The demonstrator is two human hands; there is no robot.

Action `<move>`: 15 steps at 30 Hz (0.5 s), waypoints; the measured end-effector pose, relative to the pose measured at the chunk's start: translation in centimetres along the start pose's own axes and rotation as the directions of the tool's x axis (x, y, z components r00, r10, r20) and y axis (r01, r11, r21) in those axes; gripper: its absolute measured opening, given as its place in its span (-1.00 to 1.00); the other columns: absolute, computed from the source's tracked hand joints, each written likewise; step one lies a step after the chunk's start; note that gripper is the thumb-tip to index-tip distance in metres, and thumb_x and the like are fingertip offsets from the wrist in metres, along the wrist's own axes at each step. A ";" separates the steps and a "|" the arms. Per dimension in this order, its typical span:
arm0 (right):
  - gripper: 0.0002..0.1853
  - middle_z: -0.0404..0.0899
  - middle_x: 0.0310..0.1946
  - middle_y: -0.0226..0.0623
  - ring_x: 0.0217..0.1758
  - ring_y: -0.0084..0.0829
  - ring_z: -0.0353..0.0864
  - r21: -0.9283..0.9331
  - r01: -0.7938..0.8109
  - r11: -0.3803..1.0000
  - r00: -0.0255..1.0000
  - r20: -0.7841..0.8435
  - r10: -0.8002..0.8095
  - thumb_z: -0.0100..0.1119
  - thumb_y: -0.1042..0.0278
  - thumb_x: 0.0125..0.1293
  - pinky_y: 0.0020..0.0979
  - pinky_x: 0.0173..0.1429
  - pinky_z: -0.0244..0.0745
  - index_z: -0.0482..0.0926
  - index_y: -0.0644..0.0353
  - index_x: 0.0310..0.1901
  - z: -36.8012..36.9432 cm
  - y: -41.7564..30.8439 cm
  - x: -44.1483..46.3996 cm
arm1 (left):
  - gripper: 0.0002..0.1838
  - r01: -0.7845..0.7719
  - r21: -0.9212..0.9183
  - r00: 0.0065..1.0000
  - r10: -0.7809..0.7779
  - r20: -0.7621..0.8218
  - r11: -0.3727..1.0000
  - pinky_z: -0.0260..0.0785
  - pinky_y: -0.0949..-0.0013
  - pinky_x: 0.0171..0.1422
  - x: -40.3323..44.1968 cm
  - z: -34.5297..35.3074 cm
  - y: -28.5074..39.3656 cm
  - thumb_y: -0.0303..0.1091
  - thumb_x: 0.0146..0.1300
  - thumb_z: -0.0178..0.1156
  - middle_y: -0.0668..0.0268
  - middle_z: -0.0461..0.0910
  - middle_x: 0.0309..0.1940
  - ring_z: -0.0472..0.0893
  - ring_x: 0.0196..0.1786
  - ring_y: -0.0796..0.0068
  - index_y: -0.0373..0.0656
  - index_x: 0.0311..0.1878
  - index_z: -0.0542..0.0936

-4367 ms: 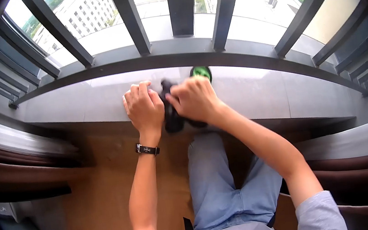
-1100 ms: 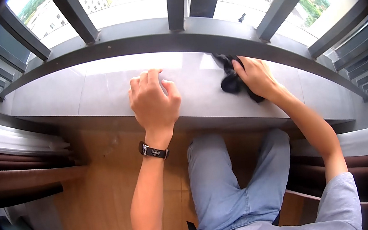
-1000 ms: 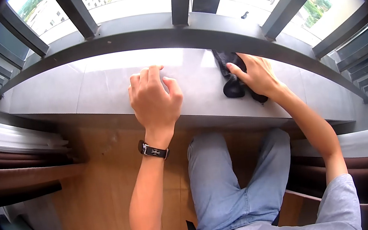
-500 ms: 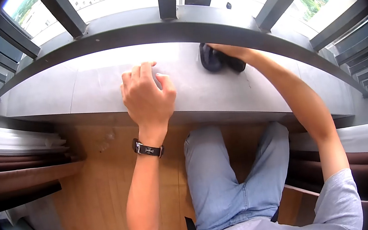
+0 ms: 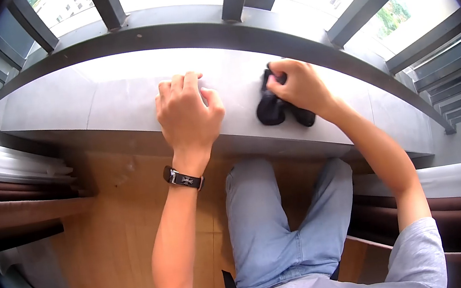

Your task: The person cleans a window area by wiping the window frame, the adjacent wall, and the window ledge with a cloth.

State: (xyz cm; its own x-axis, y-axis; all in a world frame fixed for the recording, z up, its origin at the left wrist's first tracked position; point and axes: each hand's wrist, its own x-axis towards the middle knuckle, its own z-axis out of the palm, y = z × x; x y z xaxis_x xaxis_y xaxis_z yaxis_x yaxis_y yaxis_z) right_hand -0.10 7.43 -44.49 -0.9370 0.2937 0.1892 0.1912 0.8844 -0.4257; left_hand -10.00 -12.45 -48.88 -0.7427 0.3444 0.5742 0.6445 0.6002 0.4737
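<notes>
My right hand (image 5: 299, 86) grips a dark, soft-looking item (image 5: 271, 109) on the right part of the grey ledge (image 5: 127, 102). Two rounded dark lobes of it hang out below my fingers, and the rest is hidden under my hand. Left of it, my left hand (image 5: 189, 111) rests over the ledge with fingers bent and the thumb apart, holding nothing that shows. A black-strapped watch (image 5: 183, 178) is on my left wrist.
Dark metal railing (image 5: 182, 33) curves along the ledge's far side, with bars rising from it. Curtains stand at the left (image 5: 25, 209) and right (image 5: 458, 214). Below the ledge are the wooden floor (image 5: 115, 238) and my legs in jeans (image 5: 257, 221).
Since half a second ago, my right hand has come back from beside the railing toward the ledge's near edge, bringing the dark item along. Earlier, a green round thing showed beside it.
</notes>
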 end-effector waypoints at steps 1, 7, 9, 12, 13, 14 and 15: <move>-0.74 0.35 -0.58 -0.12 -0.50 -0.22 0.33 0.014 -0.051 0.999 0.999 0.007 0.051 0.23 0.32 0.13 -0.23 -0.31 0.36 0.37 0.28 -0.50 -0.7 0.6 -0.4 | -0.75 -0.007 -0.009 1.000 0.007 0.002 1.000 0.45 0.13 0.07 0.0 0.1 -0.1 -0.39 0.09 0.12 0.26 0.66 -0.19 0.56 -0.05 0.17 -0.13 -0.16 0.66; -0.74 0.65 -0.47 -0.01 -0.44 -0.14 0.60 -0.110 -0.017 0.994 0.997 -0.083 0.008 0.22 0.23 0.19 -0.15 -0.22 0.50 0.65 0.31 -0.37 1.6 1.8 3.6 | -0.75 0.011 0.030 1.000 -0.011 -0.002 0.999 0.44 0.13 0.08 0.1 0.1 0.3 -0.40 0.09 0.13 0.26 0.66 -0.18 0.56 -0.04 0.16 -0.12 -0.16 0.66; -0.72 0.63 -0.52 -0.03 -0.48 -0.12 0.58 0.048 0.047 0.998 0.987 -0.159 -0.039 0.19 0.22 0.22 -0.16 -0.25 0.50 0.64 0.33 -0.37 3.3 1.2 4.8 | -0.75 0.003 0.014 1.000 -0.003 0.001 1.000 0.44 0.13 0.08 0.0 0.0 0.3 -0.41 0.09 0.13 0.26 0.66 -0.17 0.56 -0.04 0.15 -0.12 -0.15 0.66; -0.78 0.60 -0.55 -0.07 -0.51 -0.09 0.53 0.006 -0.020 1.000 0.989 -0.144 0.021 0.20 0.28 0.18 -0.18 -0.30 0.47 0.60 0.30 -0.43 2.8 0.4 3.6 | -0.74 -0.021 0.002 1.000 0.021 -0.005 1.000 0.43 0.12 0.08 0.4 0.0 0.1 -0.42 0.07 0.15 0.26 0.64 -0.19 0.55 -0.05 0.15 -0.13 -0.15 0.67; -0.78 0.60 -0.55 -0.07 -0.51 -0.09 0.53 0.009 -0.030 1.000 0.989 -0.145 0.030 0.20 0.28 0.18 -0.18 -0.30 0.47 0.60 0.30 -0.43 1.9 -0.1 2.2 | -0.74 -0.026 0.004 1.000 0.026 -0.005 1.000 0.43 0.11 0.06 0.2 -0.1 0.1 -0.42 0.06 0.16 0.25 0.63 -0.22 0.55 -0.05 0.16 -0.15 -0.14 0.67; -0.79 0.58 -0.57 -0.07 -0.51 -0.08 0.53 -0.078 -0.007 0.997 0.993 -0.121 -0.002 0.22 0.30 0.15 -0.18 -0.32 0.46 0.56 0.28 -0.47 0.7 -0.2 0.7 | -0.74 -0.037 0.000 0.999 0.037 -0.006 0.999 0.43 0.11 0.06 0.3 0.1 -0.1 -0.42 0.06 0.16 0.25 0.63 -0.22 0.55 -0.05 0.16 -0.15 -0.14 0.67; -0.80 0.55 -0.59 -0.08 -0.51 -0.07 0.53 -0.165 0.009 0.986 0.996 -0.091 -0.025 0.23 0.31 0.12 -0.19 -0.34 0.45 0.51 0.26 -0.51 -0.3 0.4 -0.9 | -0.74 -0.036 -0.003 0.999 0.036 -0.013 0.999 0.43 0.11 0.07 0.2 0.2 -0.2 -0.42 0.06 0.16 0.25 0.63 -0.21 0.55 -0.04 0.15 -0.14 -0.14 0.66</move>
State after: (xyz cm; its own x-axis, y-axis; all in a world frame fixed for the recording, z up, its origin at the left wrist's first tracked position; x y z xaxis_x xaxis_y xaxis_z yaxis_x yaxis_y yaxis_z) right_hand 0.90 7.63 -44.60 -0.9109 0.3036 0.2794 0.2281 0.9348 -0.2721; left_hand -10.31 -12.38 -48.98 -0.7169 0.3561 0.5994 0.6711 0.5857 0.4546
